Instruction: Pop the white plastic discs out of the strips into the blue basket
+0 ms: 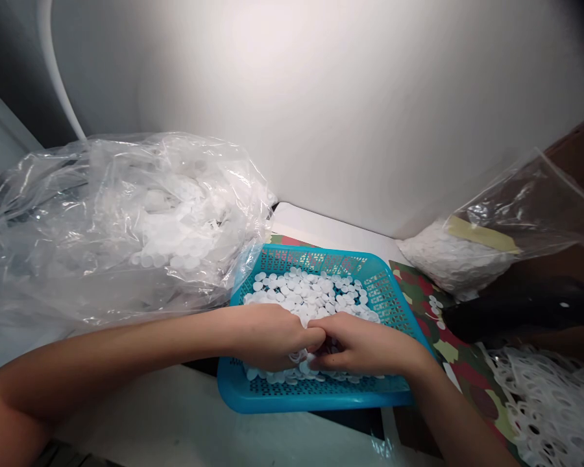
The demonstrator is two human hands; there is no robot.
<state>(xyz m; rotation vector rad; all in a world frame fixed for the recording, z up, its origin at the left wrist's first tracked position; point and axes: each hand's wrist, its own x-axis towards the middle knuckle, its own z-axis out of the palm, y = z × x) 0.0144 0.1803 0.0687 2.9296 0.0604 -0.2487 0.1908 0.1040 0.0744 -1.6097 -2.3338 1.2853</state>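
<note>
white small discs lie spread in the blue basket, low centre of the frame. over its near half, the left hand and right hand meet at the fingertips. the left fingers curl inward; the right thumb and forefinger reach towards them, a slight gap between. i cannot tell how tightly either closes or whether either grips a disc, though some discs show right by the fingertips. this close work probably goes best with a light pinch, wrists low over the basket, so that a slipped disc falls back inside.

the basket has slotted walls. at left, a large transparent bag bulges with white pieces; at right, a second bag holds a white heap. at lower right lie white ring-like pieces.
</note>
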